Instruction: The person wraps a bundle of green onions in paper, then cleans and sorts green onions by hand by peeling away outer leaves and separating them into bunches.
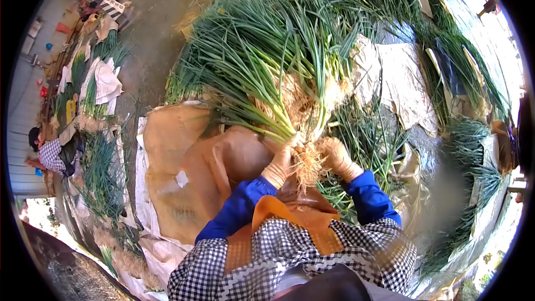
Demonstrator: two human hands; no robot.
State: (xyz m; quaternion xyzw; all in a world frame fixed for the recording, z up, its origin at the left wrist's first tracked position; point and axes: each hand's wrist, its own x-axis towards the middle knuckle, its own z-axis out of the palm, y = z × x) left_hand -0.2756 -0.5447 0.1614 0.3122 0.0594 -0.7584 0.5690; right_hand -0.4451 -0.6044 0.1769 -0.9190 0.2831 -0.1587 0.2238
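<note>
My left hand (283, 163) is closed around the lower stems of a bunch of green onions (278, 108), just above the pale, stringy roots (307, 164). The long green leaves fan up and away from me. My right hand (337, 159) is at the right side of the same roots, its fingers curled in against the stem bases. Exactly what the right fingertips pinch is partly hidden. Beyond both hands lies a large heap of green onions (239, 28), with a tangle of dry roots (295, 97) facing me.
A brown sheet (178, 173) covers the floor at left. More onions lie on pale sacks (398, 75) at right, with loose leaves (368, 156) beside my right arm. Another person (53, 153) sits far left near onion piles (103, 173).
</note>
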